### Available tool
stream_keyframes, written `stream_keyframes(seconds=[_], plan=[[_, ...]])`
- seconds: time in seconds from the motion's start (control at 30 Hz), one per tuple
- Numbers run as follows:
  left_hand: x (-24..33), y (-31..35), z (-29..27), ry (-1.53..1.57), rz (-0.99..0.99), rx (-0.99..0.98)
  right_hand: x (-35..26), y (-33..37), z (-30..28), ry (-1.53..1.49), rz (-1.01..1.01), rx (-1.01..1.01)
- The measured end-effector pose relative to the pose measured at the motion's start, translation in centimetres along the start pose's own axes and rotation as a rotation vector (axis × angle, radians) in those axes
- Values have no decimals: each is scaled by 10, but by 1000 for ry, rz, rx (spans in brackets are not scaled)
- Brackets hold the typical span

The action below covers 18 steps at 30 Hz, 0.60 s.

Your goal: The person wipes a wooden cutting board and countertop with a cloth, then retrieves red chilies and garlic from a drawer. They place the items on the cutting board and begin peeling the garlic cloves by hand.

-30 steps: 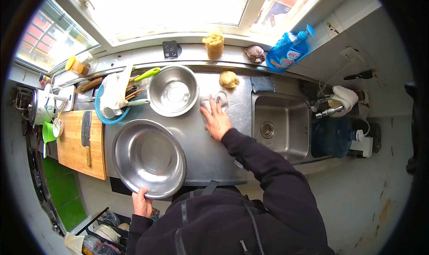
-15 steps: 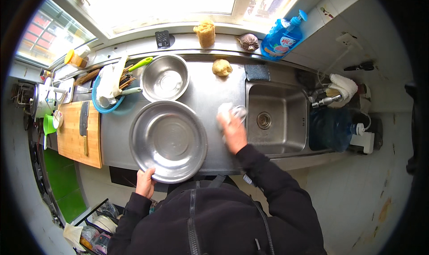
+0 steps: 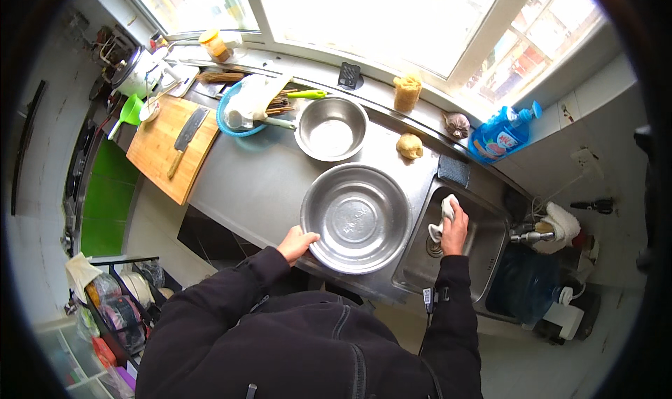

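A large steel basin (image 3: pixel 355 218) stands at the front of the steel counter. My left hand (image 3: pixel 297 246) is closed on its near left rim, thumb on top. My right hand (image 3: pixel 455 232) is over the steel sink (image 3: pixel 483 248), closed around a crumpled white cloth (image 3: pixel 445 213) that hangs from its fingers. The cloth partly covers the drain. Behind the large basin sits a smaller steel bowl (image 3: pixel 332 128). A round yellowish lump (image 3: pixel 409 146), perhaps a sponge, and a dark scouring pad (image 3: pixel 453 170) lie by the sink's back edge.
To the left, a cleaver (image 3: pixel 187 132) rests on a wooden cutting board (image 3: pixel 150 143), near a blue basket (image 3: pixel 222 112) of utensils. A blue pump bottle (image 3: pixel 502 133) stands on the back ledge. The faucet (image 3: pixel 528 236) and a water jug (image 3: pixel 525 283) are right of the sink.
My right hand has carried the white cloth from the counter to over the sink. My left hand stays on the basin's rim. The whole view has turned, tilting the counter.
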<state>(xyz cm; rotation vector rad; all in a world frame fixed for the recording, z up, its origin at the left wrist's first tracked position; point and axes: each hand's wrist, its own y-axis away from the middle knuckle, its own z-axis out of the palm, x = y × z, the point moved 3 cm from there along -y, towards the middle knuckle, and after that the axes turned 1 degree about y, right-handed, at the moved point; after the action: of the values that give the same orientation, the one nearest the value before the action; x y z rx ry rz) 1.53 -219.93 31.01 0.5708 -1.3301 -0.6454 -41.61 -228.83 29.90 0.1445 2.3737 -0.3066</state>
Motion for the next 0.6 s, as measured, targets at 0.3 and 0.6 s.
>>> stream_keyframes(seconds=[0.3,0.6], plan=[[-11,-53,50,39,12,-60,-1,64,-28,-99,141,-55],[-15,-87,81,16,27,-120,-28,110,-31,-218,268,-103]])
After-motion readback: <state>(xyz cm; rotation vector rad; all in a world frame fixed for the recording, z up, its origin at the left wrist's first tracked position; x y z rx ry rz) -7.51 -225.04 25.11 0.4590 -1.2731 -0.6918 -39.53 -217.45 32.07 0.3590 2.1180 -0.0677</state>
